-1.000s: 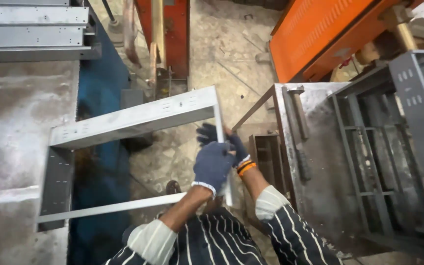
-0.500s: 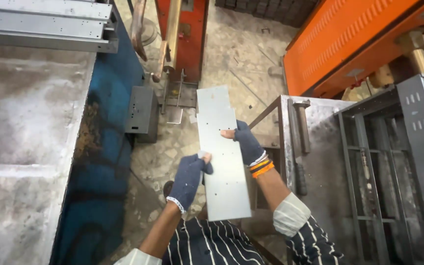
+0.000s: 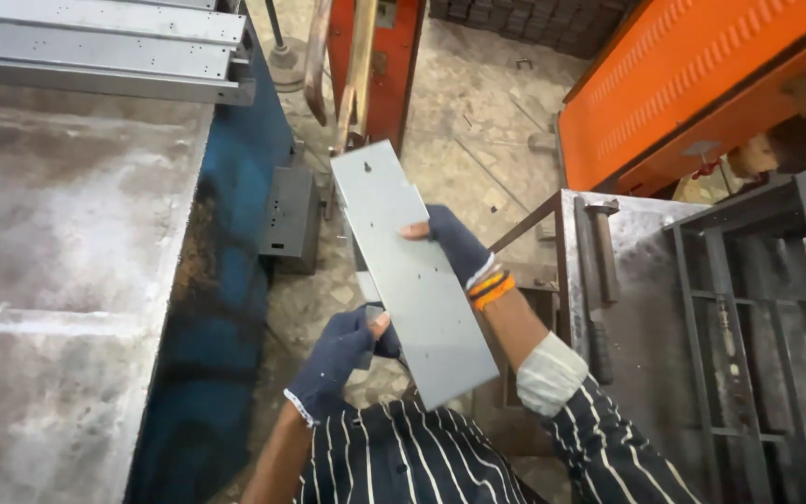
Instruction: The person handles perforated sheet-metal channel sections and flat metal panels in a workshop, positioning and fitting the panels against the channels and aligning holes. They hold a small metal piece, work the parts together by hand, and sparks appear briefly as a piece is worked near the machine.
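Hands in dark blue fingerless gloves hold a grey sheet-metal panel (image 3: 409, 271) up in the air over the stone floor (image 3: 478, 131), tilted, long axis running away from the person. Right hand (image 3: 454, 245) grips the panel's right edge about midway, fingers closed round it, bare fingertip on the face. Left hand (image 3: 342, 350) closed on the lower left edge, thumb on top. Small holes dot the panel. Containers: dark metal rack frame (image 3: 748, 308) at right, contents unclear. Grey steel desk (image 3: 58, 280) at left, long perforated grey channels (image 3: 104, 47) stacked at its far end. Orange machine cover (image 3: 692, 84) top right.
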